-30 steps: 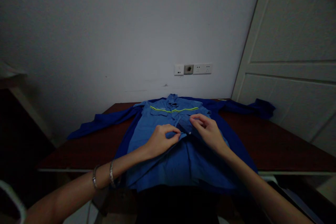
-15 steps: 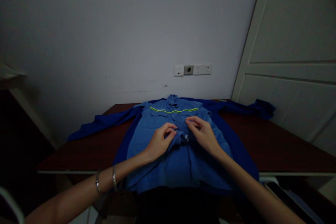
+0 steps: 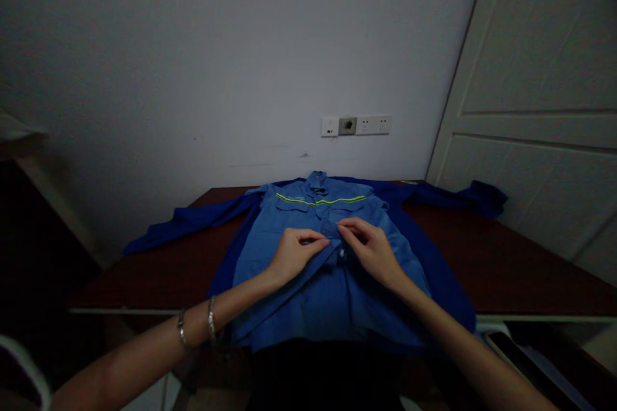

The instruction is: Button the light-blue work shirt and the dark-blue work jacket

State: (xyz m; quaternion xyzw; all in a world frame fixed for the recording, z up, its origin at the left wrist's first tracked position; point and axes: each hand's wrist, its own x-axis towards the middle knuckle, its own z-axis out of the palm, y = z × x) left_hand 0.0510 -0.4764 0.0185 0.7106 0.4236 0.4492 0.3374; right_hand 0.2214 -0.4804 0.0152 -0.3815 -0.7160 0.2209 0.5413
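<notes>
A light blue work jacket (image 3: 274, 231) with a yellow-green chest stripe lies spread on a table, collar toward the wall. Its dark blue sleeves reach out to both sides. My left hand (image 3: 299, 253) pinches the edge of the front opening between thumb and fingers. Close beside it, my right hand (image 3: 369, 247) pinches the other front edge. The cloth is lifted a little between the hands. A small whitish fastener (image 3: 342, 253) shows just below my right fingertips; its kind is too small to tell.
The dark red table (image 3: 511, 263) runs up to a pale wall. Sockets (image 3: 355, 126) are set in the wall above the jacket. A white panelled door (image 3: 540, 167) stands at the right. Below the table's front edge at the right, a dark flat object (image 3: 520, 359) is partly visible.
My hands have come closer together. The right hand has moved slightly down and left onto the cloth, and the left hand has shifted right with the flap drawn straighter.
</notes>
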